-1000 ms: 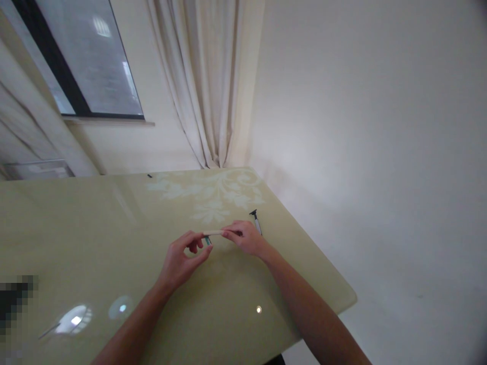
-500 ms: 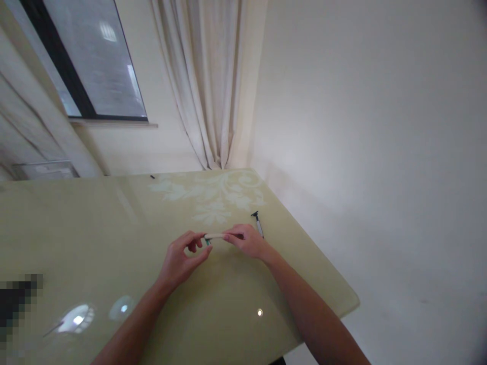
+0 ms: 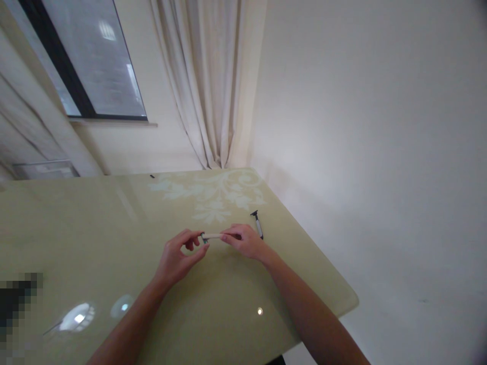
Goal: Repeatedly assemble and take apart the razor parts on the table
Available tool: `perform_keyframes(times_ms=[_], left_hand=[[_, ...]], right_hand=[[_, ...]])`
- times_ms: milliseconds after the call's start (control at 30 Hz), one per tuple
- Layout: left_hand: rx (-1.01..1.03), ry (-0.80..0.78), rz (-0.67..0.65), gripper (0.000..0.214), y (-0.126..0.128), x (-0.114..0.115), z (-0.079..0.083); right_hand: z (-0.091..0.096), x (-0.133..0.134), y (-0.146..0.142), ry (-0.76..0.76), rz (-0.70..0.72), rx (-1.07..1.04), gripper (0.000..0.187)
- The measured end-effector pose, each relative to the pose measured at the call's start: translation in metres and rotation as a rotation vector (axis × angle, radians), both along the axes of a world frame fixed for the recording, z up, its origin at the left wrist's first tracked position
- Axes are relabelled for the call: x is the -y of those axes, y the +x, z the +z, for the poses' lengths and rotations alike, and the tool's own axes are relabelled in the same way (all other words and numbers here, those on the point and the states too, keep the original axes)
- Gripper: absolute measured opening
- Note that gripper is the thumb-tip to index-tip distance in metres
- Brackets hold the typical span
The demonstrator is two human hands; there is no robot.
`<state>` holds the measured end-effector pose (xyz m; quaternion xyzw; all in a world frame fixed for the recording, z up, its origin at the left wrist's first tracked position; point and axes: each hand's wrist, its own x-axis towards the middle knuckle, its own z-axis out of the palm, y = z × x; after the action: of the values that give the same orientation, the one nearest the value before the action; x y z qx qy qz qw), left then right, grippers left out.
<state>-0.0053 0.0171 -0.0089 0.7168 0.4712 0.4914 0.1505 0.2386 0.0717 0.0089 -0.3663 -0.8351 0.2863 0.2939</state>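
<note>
Above a glossy yellow-green table [image 3: 95,228], the left hand [image 3: 177,258] and right hand [image 3: 245,241] each pinch one end of a slim cream pen [image 3: 213,235], keeping it level; a black-tipped refill [image 3: 257,224] lies just beside.

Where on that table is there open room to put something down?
Bare tabletop stretches left of the left hand, back to the window wall, and near the front edge between the two forearms. It is tight where both hands pinch the pale stick, and beside the right hand, where a dark-tipped tool lies near the table's right edge.
</note>
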Motion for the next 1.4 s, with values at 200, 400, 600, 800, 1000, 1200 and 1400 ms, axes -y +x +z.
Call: perform_keyframes(times_ms=[200, 400, 600, 800, 1000, 1200, 1400], left_hand=[[-0.004, 0.005, 0.028, 0.023, -0.002, -0.003, -0.002], [0.005, -0.008, 0.046, 0.024, -0.002, -0.004, -0.002], [0.061, -0.045, 0.071, 0.024, -0.004, -0.006, -0.005], [0.072, -0.058, 0.073, 0.026, -0.003, -0.005, -0.004], [0.079, -0.068, 0.092, 0.027, -0.002, -0.003, -0.002], [0.063, -0.064, 0.074, 0.024, 0.000, -0.003, -0.001], [0.051, -0.070, 0.067, 0.027, -0.001, -0.002, -0.003]], right_hand=[[0.003, 0.004, -0.008, -0.037, -0.018, -0.019, 0.027], [0.003, 0.007, -0.011, 0.023, -0.081, 0.005, 0.026], [-0.001, 0.008, -0.015, 0.056, -0.177, 0.052, 0.029], [0.002, 0.010, -0.016, 0.052, -0.083, 0.066, 0.028], [0.004, 0.012, -0.014, 0.087, -0.071, 0.071, 0.026], [0.004, 0.010, -0.013, 0.060, -0.088, 0.093, 0.027], [0.003, 0.009, -0.011, 0.042, -0.044, 0.061, 0.027]])
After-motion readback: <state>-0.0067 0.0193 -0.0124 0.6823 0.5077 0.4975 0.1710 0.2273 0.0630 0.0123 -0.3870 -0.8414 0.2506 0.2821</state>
